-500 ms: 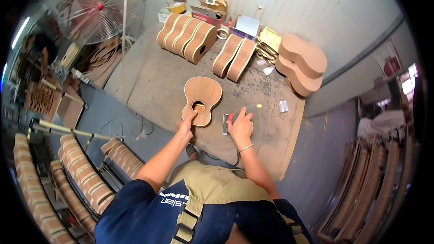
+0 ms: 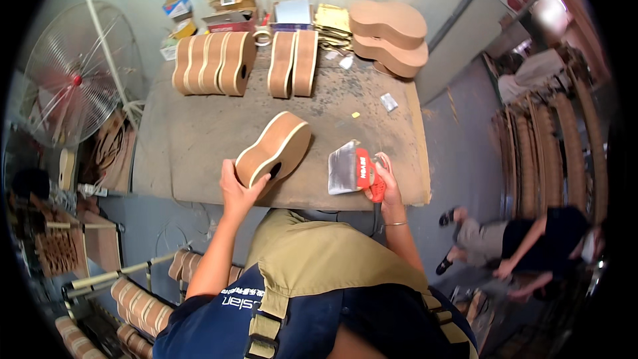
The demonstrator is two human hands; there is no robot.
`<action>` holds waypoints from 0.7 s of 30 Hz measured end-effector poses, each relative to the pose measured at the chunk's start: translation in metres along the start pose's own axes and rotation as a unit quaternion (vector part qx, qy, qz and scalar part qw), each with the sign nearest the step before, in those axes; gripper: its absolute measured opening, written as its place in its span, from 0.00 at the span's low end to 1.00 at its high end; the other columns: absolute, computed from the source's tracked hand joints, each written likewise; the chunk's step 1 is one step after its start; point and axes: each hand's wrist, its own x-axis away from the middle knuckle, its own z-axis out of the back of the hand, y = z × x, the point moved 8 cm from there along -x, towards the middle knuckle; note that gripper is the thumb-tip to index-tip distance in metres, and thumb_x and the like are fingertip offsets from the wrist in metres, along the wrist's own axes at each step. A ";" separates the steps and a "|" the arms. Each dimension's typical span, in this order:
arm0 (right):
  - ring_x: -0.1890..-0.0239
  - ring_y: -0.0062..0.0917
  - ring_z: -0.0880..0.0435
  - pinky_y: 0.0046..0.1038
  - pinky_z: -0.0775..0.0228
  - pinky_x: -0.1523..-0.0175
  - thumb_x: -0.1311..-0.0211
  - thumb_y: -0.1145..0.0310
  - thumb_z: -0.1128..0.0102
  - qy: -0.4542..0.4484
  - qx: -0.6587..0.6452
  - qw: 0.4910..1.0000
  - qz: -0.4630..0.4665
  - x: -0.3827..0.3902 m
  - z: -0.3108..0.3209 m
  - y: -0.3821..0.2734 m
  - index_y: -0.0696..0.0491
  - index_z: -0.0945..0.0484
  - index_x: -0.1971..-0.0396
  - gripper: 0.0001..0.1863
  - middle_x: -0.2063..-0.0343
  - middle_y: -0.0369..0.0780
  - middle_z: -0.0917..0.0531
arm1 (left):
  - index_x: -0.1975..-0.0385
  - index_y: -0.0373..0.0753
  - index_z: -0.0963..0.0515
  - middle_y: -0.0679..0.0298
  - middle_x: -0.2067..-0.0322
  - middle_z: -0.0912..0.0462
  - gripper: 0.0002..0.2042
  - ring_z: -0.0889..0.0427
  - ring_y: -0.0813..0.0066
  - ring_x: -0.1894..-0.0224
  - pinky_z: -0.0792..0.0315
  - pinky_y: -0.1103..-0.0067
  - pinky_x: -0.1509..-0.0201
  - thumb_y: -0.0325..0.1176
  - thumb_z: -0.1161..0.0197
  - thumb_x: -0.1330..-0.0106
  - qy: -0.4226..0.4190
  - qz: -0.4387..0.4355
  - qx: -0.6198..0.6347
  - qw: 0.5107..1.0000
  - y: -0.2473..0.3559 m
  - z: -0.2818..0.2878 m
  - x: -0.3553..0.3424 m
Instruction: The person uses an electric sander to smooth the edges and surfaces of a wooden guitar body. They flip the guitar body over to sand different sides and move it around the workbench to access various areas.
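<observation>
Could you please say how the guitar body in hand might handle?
The guitar body probably feels light: its sound hole suggests a hollow, and only the left hand grips it. It also looks stiff, given its smoothly curved wood.

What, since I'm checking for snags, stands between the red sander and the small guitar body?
Nothing visible. The red sander in the right hand and the small guitar body in the left hand are apart, with the tabletop showing between them. The yellow scrap lies farther back, outside that gap.
</observation>
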 end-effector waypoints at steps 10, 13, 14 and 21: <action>0.64 0.21 0.14 0.21 0.24 0.70 0.31 0.66 0.27 0.165 0.279 0.919 0.225 0.065 -0.051 -0.101 0.48 0.29 0.40 0.24 0.57 0.37 0.16 | 0.29 0.45 0.31 0.46 0.46 0.27 0.36 0.18 0.38 0.48 0.19 0.53 0.50 0.39 0.22 0.36 -0.333 -0.176 -0.006 0.926 0.073 -0.080 -0.011; 0.58 0.26 0.12 0.28 0.19 0.57 0.40 0.70 0.20 0.194 0.496 0.782 0.324 0.057 -0.096 -0.130 0.49 0.27 0.43 0.28 0.56 0.38 0.15 | 0.28 0.52 0.30 0.50 0.48 0.29 0.33 0.18 0.42 0.50 0.20 0.54 0.55 0.41 0.25 0.33 -0.418 -0.220 -0.102 0.875 0.077 -0.091 -0.017; 0.58 0.28 0.11 0.30 0.18 0.54 0.43 0.72 0.18 0.194 0.547 0.733 0.354 0.055 -0.114 -0.133 0.50 0.27 0.44 0.30 0.56 0.39 0.15 | 0.28 0.52 0.29 0.49 0.48 0.28 0.33 0.18 0.42 0.50 0.20 0.54 0.55 0.41 0.25 0.33 -0.414 -0.226 -0.091 0.877 0.072 -0.091 -0.022; 0.51 0.37 0.14 0.35 0.21 0.42 0.43 0.71 0.18 0.253 0.531 0.742 0.322 0.068 -0.115 -0.106 0.49 0.26 0.45 0.29 0.51 0.41 0.19 | 0.31 0.48 0.24 0.48 0.50 0.25 0.31 0.19 0.43 0.49 0.20 0.54 0.48 0.40 0.24 0.35 -0.276 -0.191 -0.066 0.940 0.008 -0.049 -0.071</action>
